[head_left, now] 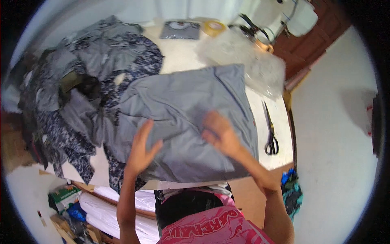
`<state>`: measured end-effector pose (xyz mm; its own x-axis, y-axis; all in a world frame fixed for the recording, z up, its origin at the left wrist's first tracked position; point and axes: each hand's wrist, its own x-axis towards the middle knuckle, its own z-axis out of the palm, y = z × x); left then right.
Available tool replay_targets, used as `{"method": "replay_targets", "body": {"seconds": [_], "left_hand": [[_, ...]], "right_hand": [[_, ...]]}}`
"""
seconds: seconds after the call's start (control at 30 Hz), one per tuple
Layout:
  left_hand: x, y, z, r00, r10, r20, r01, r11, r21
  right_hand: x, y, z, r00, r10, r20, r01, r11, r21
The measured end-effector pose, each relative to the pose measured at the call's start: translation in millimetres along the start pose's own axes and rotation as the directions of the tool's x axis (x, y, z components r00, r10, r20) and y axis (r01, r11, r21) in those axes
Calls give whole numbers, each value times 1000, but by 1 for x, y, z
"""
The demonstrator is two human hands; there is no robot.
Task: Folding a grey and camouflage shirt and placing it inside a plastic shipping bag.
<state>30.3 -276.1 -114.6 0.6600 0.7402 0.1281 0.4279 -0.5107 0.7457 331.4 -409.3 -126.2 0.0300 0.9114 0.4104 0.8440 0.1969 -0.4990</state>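
Note:
A grey piece of cloth (183,97) lies spread over the near middle of the table, with soft wrinkles across it. Over its left part is my left hand (143,151), thumb and fingers apart, holding nothing. My right hand (222,134) hovers over or rests on the middle of the same cloth; motion blurs it. Its fingers curve, a gap shows between them and the thumb, and no cloth is visibly gripped. Black-handled scissors (271,136) lie to the right of the cloth, blades pointing away from me.
Heaped grey and camouflage fabric (134,57) covers the table's left side. Toward the back sit a packaged grey item (180,30), a roll of yellowish tape (214,28) and clear plastic (239,53). A lamp (264,44) glows at back right. White wrapped rolls (101,207) lie below the table.

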Motion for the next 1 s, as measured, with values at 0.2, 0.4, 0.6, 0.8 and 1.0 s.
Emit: {"method": "replay_targets", "body": {"seconds": [0.2, 0.4, 0.6, 0.8, 1.0], "left_hand": [[-128, 11, 42, 970, 16, 244, -92, 948, 306], [-120, -16, 51, 979, 173, 111, -201, 914, 353], [-152, -50, -4, 938, -54, -342, 223, 849, 479], [-170, -70, -78, 809, -186, -557, 477, 762, 438], [-148, -86, -190, 773, -159, -614, 375, 895, 241]], "right_hand": [[-91, -80, 35, 944, -171, 283, 124, 976, 177], [-96, -69, 38, 950, -202, 238, 198, 979, 41], [-122, -29, -9, 971, 205, 125, -225, 957, 184], [-93, -3, -85, 901, 386, -196, -328, 905, 272], [6, -16, -153, 876, 59, -479, -46, 998, 40]]}}
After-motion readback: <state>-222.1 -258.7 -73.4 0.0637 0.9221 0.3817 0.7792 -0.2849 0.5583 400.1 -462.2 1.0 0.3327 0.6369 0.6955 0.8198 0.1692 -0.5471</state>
